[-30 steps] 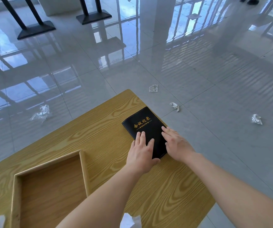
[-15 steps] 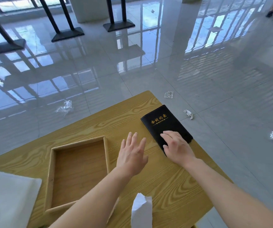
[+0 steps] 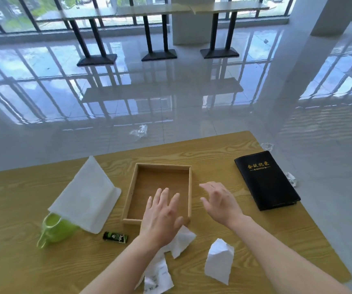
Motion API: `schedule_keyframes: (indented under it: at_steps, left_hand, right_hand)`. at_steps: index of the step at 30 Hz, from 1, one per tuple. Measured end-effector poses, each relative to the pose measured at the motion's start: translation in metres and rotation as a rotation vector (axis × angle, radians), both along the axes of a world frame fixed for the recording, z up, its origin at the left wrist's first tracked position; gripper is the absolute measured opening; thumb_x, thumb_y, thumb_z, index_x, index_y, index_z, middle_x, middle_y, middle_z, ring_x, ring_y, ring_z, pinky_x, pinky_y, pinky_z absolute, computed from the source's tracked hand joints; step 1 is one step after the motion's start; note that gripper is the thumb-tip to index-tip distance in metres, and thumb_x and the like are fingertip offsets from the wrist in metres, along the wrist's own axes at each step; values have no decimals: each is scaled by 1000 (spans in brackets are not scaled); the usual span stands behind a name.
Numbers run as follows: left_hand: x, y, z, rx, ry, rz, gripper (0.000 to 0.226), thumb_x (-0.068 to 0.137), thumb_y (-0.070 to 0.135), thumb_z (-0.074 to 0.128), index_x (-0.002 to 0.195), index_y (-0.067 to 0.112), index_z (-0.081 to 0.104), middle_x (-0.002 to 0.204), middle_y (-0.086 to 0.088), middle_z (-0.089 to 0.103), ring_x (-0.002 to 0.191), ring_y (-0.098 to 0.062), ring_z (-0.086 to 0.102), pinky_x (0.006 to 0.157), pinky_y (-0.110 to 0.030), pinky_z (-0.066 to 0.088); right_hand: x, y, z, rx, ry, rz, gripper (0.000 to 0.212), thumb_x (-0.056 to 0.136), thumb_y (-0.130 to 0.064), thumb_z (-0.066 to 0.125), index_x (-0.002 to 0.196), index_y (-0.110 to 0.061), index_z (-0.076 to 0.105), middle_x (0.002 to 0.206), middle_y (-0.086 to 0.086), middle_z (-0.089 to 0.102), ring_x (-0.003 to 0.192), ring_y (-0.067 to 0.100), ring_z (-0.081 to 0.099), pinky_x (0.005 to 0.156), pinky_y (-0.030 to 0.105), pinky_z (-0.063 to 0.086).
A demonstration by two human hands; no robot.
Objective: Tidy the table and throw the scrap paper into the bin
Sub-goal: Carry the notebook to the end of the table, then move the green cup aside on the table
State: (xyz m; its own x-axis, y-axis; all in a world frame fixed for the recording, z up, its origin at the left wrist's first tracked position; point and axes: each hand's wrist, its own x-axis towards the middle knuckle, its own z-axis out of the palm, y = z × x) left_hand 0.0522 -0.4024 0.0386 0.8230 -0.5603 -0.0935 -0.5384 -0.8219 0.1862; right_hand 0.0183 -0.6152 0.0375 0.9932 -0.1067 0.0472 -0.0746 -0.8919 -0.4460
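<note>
A black notebook [image 3: 268, 181] with gold lettering lies flat near the right edge of the wooden table [image 3: 22, 262]. My left hand [image 3: 162, 215] hovers, fingers spread, over the near rim of an empty wooden tray [image 3: 190, 187]. My right hand [image 3: 219, 200] is open just right of the tray, holding nothing. Scrap paper lies close to me: a crumpled white piece [image 3: 219, 264], another [image 3: 182, 240] partly under my left wrist, and a printed scrap [image 3: 157, 276] at the table's near edge.
A white folded cloth [image 3: 88, 194] leans over a green cup [image 3: 56, 229] on the left. A small dark green lighter [image 3: 115, 237] lies in front of them. Crumpled scraps [image 3: 139, 132] dot the glossy floor; more scraps [image 3: 291, 178] lie past the right edge.
Both hands have left the black notebook and moved left to the tray. The view has swung left and up, bringing in the cloth, the cup and the paper scraps.
</note>
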Motion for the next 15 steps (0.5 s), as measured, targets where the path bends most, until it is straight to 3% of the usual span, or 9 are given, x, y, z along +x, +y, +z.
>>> schedule_keyframes:
  at_steps: [7, 15]
  left_hand:
    - [-17, 87, -3, 14, 12, 189, 67, 95, 52, 46, 152, 28, 21, 162, -10, 15, 150, -27, 7, 121, -44, 13]
    - [-45, 181, -7, -27, 45, 321, 58, 92, 50, 41, 145, 28, 36, 147, -4, 36, 132, -22, 37, 111, -36, 31]
  right_hand:
    - [17, 76, 5, 5, -28, 182, 42, 92, -19, 61, 133, -14, 56, 125, 1, 62, 117, 19, 54, 100, 29, 45]
    - [12, 165, 1, 61, 3, 275, 33, 93, -23, 61, 126, -19, 61, 115, -4, 64, 109, 14, 57, 92, 27, 47]
